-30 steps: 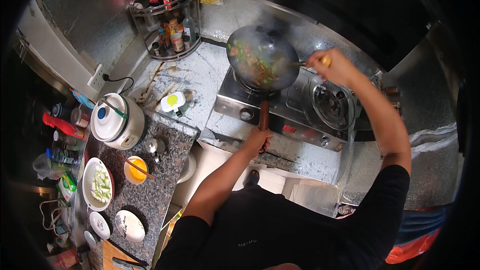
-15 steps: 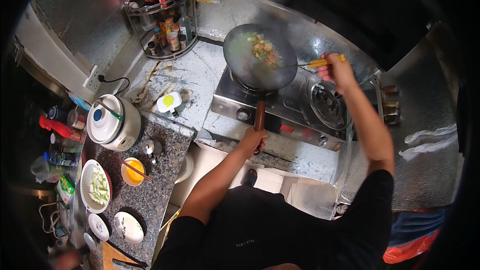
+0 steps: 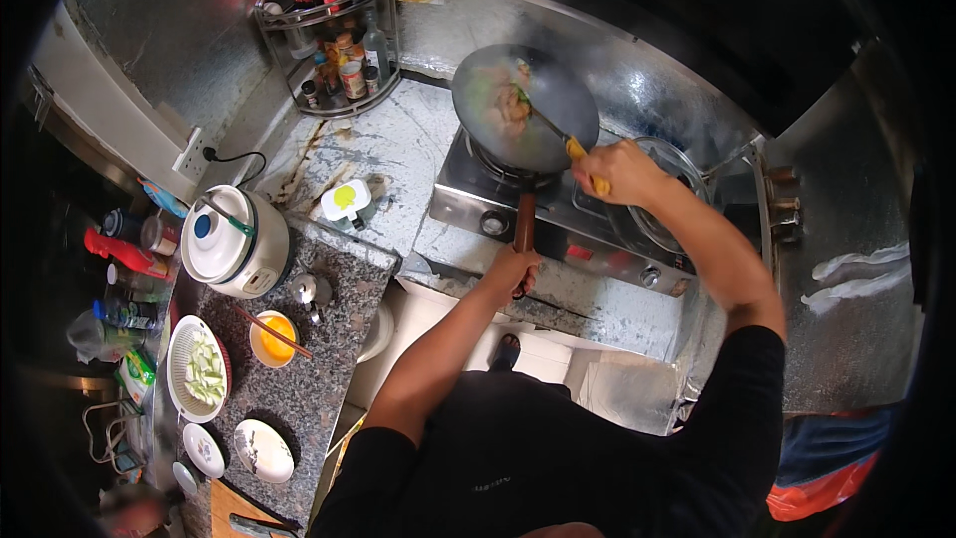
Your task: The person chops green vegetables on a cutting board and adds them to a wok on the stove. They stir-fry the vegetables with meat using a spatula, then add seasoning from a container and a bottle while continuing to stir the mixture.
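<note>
My left hand [image 3: 513,270] is wrapped round the brown handle of a dark wok [image 3: 558,120], which sits tilted on the left burner of a gas stove [image 3: 461,189]. Inside the wok is a steaming heap of meat pieces with green bits [image 3: 511,108]. My right hand [image 3: 619,171] grips the yellow handle of a spatula [image 3: 575,148]. The spatula's dark shaft slants down into the wok, and its tip is among the food, blurred by steam.
A glass lid [image 3: 672,161] covers the right burner. Left of the stove stand a white seasoning box [image 3: 346,201] and a spice rack [image 3: 333,65]. The granite counter holds a rice cooker [image 3: 239,249], a bowl of beaten egg with chopsticks [image 3: 271,351], a colander of cut vegetables [image 3: 177,379] and a knife [image 3: 257,526].
My right hand has come down and left, bringing the spatula deeper into the food, which has shifted in the wok. My left hand keeps its hold on the handle.
</note>
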`<act>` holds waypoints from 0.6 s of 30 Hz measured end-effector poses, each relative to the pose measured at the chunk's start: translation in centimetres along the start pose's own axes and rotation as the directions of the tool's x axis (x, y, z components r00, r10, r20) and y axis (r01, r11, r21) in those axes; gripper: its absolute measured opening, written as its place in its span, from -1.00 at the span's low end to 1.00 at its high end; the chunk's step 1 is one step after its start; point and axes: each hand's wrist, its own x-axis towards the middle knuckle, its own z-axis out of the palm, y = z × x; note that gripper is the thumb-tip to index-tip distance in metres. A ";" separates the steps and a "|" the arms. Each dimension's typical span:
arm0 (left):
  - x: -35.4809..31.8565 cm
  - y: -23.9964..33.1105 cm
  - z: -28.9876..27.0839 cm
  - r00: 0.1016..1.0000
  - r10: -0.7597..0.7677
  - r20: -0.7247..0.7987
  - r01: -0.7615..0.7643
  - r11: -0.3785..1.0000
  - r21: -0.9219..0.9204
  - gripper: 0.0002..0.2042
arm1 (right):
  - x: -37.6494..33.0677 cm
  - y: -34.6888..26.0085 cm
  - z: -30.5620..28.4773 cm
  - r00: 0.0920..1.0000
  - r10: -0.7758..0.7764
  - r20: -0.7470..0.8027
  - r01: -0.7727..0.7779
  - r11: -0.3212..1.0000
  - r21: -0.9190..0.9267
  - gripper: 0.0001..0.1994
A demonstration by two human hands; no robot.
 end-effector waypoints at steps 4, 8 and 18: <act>-0.2 0.4 -0.1 1.000 -0.017 -0.002 0.017 1.000 0.021 -0.89 | -0.8 -1.7 -4.7 0.996 0.059 0.071 -0.071 0.983 0.171 -0.92; -0.2 0.1 -0.5 1.000 -0.019 -0.020 0.021 0.997 0.069 -0.88 | -0.1 1.2 -9.0 0.635 0.718 0.284 -0.683 0.351 0.641 -0.78; 0.2 -0.3 0.0 0.999 -0.036 0.026 0.034 0.997 0.069 -0.87 | -1.2 5.0 2.4 0.162 0.971 0.177 -0.111 -0.161 0.981 -0.78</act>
